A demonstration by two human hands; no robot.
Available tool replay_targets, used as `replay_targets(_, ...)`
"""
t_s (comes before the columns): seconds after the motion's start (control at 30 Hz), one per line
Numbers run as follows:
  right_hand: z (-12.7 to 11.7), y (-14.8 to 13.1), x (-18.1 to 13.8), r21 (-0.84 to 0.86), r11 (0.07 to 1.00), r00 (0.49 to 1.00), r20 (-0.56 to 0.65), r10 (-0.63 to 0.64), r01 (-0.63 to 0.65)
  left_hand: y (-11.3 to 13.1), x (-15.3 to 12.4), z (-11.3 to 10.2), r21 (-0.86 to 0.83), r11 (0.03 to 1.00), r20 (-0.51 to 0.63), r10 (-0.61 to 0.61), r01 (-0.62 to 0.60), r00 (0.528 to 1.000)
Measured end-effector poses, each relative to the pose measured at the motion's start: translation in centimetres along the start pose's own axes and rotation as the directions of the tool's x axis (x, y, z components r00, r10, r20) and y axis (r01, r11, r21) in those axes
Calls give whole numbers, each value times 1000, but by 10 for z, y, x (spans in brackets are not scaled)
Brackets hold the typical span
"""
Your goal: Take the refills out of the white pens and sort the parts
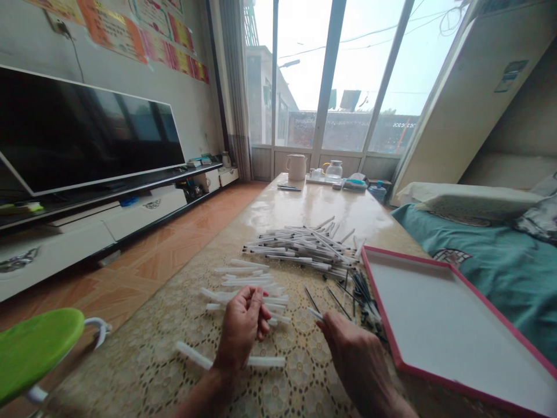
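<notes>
over a patterned table (pixel 300 380), a left hand (pixel 244 316) curls with thumb and fingers together, any hold impossible to tell, amid loose white tubes (pixel 247 281), while a right hand (pixel 353 346) pinches a white stick (pixel 315 314) beside black rods (pixel 363 296) at its one o'clock. a heap of white-sleeved rods (pixel 300 247) lies at twelve. a pink-rimmed tray (pixel 448 313) hems the right hand at three, tabletop separates both hands, and the table's long edge runs toward eleven.

Home living room, wide television (pixel 91 130), patterned tablecloth (pixel 152 331), curtain (pixel 241 87), wall certificates (pixel 113 29)
</notes>
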State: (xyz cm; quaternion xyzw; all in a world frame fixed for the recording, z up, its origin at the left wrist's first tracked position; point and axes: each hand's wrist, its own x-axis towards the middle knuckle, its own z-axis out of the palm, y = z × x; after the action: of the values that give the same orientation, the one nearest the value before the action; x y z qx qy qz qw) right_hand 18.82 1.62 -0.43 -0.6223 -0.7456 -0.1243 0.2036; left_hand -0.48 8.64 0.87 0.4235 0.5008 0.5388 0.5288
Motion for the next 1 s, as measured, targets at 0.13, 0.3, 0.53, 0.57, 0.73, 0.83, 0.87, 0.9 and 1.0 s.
replay_targets(0.13, 0, -1, 3, 137, 984, 993, 42, 109, -114, -2, -2, 6, 58, 995, -19, 80, -78, 997)
replay_targets(0.3, 2, -7, 5, 326, 936, 988, 114, 101, -133, -3, -11, 10, 48, 976, -44, 213, -211, 976)
replay_targets(0.53, 1, -19, 6, 373, 926, 991, 132, 15, -64, -12, -23, 23, -17, 998, 455, -42, 56, 890)
replay_targets(0.57, 0, -20, 6, 401, 914, 991, 131, 0, -53, -12, -23, 24, -33, 996, 478, -57, 83, 876)
replay_targets(0.73, 0, -9, 8, 612, 759, 974, 172, 149, -224, -11, -17, 19, -180, 973, 368, -72, 147, 927)
replay_targets(0.83, 5, 4, 8, 744, 537, 917, 298, 266, -398, -11, -12, 13, -254, 952, 267, -102, 172, 958)
replay_targets(0.87, 7, 7, 8, 776, 470, 906, 333, 260, -420, -12, -10, 11, -267, 948, 248, -110, 177, 962)
replay_targets(0.9, 10, 10, 7, 800, 418, 902, 355, 245, -429, -12, -9, 10, -273, 945, 238, -113, 178, 965)
replay_targets(1.0, 14, 13, 6, 833, 348, 901, 376, 215, -430, -12, -8, 9, -275, 946, 232, -107, 171, 967)
